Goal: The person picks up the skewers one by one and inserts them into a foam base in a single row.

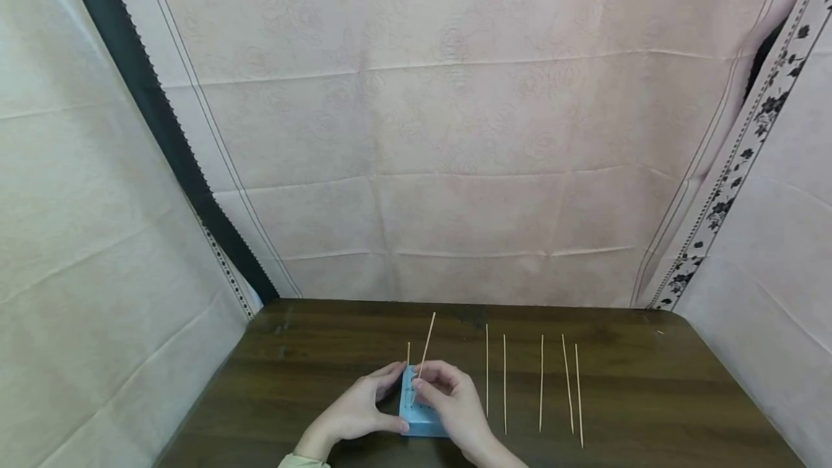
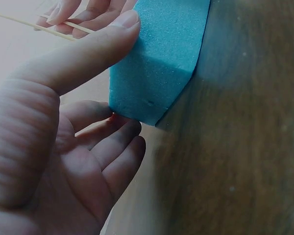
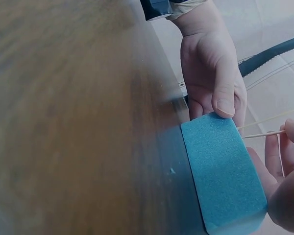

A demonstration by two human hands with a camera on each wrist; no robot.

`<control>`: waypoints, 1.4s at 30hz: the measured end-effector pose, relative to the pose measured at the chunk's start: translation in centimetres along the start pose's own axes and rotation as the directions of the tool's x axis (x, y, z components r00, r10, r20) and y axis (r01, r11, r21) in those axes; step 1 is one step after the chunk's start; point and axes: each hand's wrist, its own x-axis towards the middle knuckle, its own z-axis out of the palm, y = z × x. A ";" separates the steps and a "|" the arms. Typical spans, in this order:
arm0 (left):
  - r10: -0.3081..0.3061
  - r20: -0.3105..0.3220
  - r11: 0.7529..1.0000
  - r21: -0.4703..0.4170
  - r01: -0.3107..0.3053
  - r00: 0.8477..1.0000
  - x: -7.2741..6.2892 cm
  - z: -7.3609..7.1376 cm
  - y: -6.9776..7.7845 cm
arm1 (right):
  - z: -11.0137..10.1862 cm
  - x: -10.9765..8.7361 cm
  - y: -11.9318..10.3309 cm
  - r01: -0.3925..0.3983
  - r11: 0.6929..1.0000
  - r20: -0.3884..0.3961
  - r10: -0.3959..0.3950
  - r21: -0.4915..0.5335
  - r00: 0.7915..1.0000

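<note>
Head view: on the brown table (image 1: 624, 374), the left hand (image 1: 360, 406) clasps and the right hand (image 1: 455, 399) pinches, respectively, a blue block (image 1: 424, 427), probably light foam best braced by its edges, and a thin, likely snappable stick (image 1: 427, 336) best gripped low.

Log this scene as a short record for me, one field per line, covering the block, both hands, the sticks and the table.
Block: blue block, on the table
Left hand: grips the block's left side
Right hand: pinches a slanted stick above the block
Standing stick: at the block's far left
Loose sticks: five, right of the hands
Table: dark brown
</note>
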 end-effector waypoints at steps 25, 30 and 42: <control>0.009 0.001 1.000 0.007 -0.009 1.000 -0.2 -0.1 0.0 | 0.1 -0.2 0.6 0.077 0.984 0.005 -0.077 -0.161 0.997; 0.021 0.004 1.000 0.003 -0.021 1.000 -0.2 0.0 -0.1 | 0.1 -0.2 0.7 0.072 0.986 0.000 -0.073 -0.149 0.997; 0.032 0.005 0.999 -0.014 -0.032 0.999 -0.3 0.0 -0.2 | 0.2 -0.2 0.6 0.066 0.984 -0.004 -0.068 -0.168 0.998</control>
